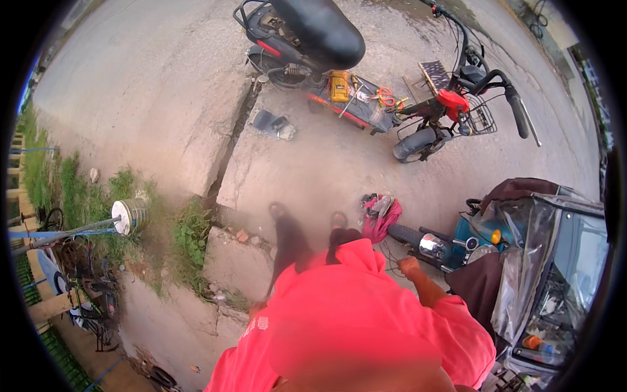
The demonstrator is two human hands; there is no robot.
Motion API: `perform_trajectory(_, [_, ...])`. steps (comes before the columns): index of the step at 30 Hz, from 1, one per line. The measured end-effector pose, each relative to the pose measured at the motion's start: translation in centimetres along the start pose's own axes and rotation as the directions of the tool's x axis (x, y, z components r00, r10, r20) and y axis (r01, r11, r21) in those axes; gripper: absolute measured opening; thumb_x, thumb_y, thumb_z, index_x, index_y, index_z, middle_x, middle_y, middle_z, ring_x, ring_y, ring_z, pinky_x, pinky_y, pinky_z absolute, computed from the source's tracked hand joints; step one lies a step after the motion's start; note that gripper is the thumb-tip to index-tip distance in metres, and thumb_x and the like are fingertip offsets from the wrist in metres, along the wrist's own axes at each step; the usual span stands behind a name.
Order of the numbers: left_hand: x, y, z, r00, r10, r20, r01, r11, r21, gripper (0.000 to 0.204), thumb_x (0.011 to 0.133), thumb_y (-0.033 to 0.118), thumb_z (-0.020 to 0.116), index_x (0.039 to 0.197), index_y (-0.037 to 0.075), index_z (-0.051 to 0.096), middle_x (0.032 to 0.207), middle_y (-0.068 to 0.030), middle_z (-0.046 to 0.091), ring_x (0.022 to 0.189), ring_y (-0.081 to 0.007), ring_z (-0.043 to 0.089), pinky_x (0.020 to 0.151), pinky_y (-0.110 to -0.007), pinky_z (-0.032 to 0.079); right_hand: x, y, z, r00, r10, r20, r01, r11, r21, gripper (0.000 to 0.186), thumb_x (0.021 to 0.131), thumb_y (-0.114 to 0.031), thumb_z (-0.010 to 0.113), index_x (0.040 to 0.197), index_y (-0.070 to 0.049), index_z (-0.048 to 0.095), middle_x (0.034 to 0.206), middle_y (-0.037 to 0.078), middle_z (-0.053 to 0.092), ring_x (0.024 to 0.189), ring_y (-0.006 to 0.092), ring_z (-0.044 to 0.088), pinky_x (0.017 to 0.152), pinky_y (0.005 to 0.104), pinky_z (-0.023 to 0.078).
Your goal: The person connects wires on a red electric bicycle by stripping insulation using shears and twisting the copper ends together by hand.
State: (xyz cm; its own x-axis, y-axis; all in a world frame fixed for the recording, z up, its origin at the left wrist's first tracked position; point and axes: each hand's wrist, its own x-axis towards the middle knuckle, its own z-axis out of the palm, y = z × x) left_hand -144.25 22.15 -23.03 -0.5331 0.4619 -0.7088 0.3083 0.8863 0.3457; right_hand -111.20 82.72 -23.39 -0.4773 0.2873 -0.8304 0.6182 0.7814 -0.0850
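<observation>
- The right hand (409, 266) is just beside the front wheel (406, 235) of 1 covered vehicle (516, 261). Its fingers look curled; I cannot tell if they pinch something.
- The left hand (257, 307) seems only a small blurred patch beside the red shirt (353, 300); its fingers I cannot tell.
- 1 pink cloth (382, 221) lies at this wheel.
- Farther ahead stands 1 scooter (320, 32), with 1 yellow box (339, 86) and orange-handled tools (386, 98) on its footboard (362, 110).
</observation>
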Motion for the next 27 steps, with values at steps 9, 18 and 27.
perform_trajectory(9, [14.4,-4.0,-28.4,0.884,-0.450,0.126,0.283,0.301,-0.911,0.018,0.091,0.022,0.064,0.103,0.010,0.059,0.087,-0.0063,0.068,0.067,-0.0200,0.067,0.053,-0.031,0.050,-2.1,-11.5,-0.6,0.825,0.564,-0.018,-0.335,0.516,0.789,0.023,0.074,-0.022,0.069,0.086,-0.003,0.072,0.085,0.016,0.072,0.085,0.0299,0.070,0.071,0.0421,0.053])
perform_trajectory(18, [22.2,-2.0,-34.9,0.936,-0.341,0.088,0.258,0.495,-0.830,0.022,0.092,0.026,0.064,0.104,0.008,0.060,0.088,-0.0060,0.068,0.072,-0.0191,0.068,0.059,-0.032,0.053,-6.6,-20.4,-3.0,0.721,0.682,0.123,-0.469,0.350,0.811,0.037,0.078,-0.032,0.062,0.089,0.003,0.070,0.095,0.028,0.068,0.095,0.0418,0.067,0.085,0.0467,0.051])
perform_trajectory(27, [19.0,2.9,-31.0,0.912,-0.363,0.189,0.350,0.449,-0.822,0.021,0.094,0.025,0.060,0.105,0.007,0.062,0.087,-0.0085,0.068,0.069,-0.0218,0.067,0.052,-0.031,0.049,-0.5,-10.5,5.2,0.969,0.229,-0.087,-0.169,0.882,0.440,0.021,0.080,-0.020,0.062,0.090,-0.004,0.073,0.092,0.020,0.070,0.089,0.0384,0.067,0.079,0.0455,0.053])
